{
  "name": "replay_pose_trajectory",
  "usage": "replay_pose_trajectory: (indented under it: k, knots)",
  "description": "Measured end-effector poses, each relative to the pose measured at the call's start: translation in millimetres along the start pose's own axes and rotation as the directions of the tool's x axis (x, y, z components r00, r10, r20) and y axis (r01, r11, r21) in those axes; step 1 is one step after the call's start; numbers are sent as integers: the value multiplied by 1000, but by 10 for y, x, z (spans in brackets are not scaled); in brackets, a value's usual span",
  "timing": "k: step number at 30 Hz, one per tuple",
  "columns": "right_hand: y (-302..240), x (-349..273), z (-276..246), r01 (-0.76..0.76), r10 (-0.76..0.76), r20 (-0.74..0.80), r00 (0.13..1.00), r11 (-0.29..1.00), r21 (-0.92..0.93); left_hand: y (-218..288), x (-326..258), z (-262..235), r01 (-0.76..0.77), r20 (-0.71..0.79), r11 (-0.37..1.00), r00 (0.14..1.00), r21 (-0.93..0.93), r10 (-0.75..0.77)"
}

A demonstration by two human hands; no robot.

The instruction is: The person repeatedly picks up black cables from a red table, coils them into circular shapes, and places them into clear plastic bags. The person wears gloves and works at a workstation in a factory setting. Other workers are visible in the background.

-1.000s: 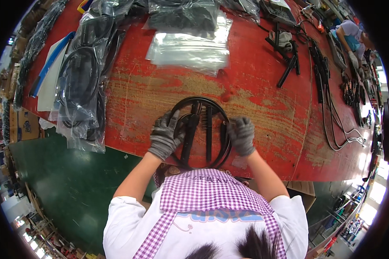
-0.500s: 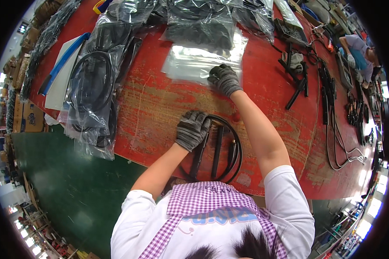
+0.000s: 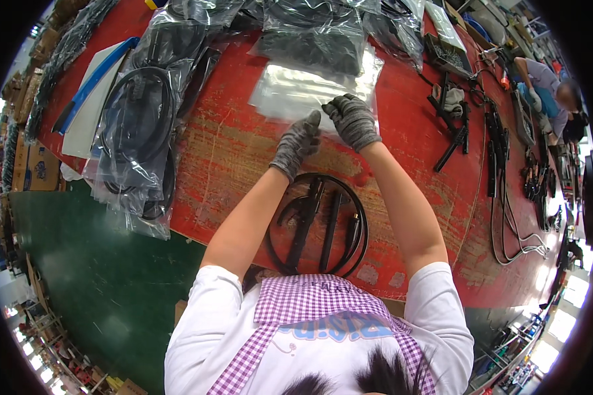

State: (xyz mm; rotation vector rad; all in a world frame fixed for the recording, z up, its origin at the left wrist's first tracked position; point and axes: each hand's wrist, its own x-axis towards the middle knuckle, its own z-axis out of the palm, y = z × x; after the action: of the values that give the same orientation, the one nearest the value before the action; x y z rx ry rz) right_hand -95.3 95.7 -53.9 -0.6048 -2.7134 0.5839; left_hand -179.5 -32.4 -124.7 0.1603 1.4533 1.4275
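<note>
Grey work gloves cover both hands. A stack of clear plastic bags [image 3: 283, 95] lies on the red table beyond them. My right hand [image 3: 354, 124] is at the stack's near edge, its fingers closed on the edge of a clear bag. Beside it, my left hand [image 3: 298, 146] is just short of the bags, thumb and fingers apart with nothing visible between them. Nearer my body lies a coiled black cable [image 3: 364, 230]. Inside the coil are a long black clamp-like tool [image 3: 304, 227], a black bar [image 3: 331, 230] and a short black piece with a brass-coloured tip [image 3: 353, 230].
Bagged black cables [image 3: 135, 131] lie at the left, beside a white sheet with a blue edge strip [image 3: 95, 85]. More filled bags [image 3: 313, 39] are piled at the far side. Black tools [image 3: 451, 125] and loose cables [image 3: 504, 217] lie at the right. A co-worker [image 3: 550, 99] is at far right.
My left hand has left the coiled cable and moved up and right to the bags. My right hand has shifted slightly right along the stack's near edge.
</note>
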Motion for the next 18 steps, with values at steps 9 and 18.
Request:
replay_pose_trajectory:
  k: [9,18]
  knots:
    - [-332,-779,-230,215,-311,-242,919,910,-354,-98,-485,176,-116,-101,763,993,-636,67]
    - [-75,-642,-325,-299,242,278,929,936,186,-98,-477,111,-303,-337,946,885,110,323]
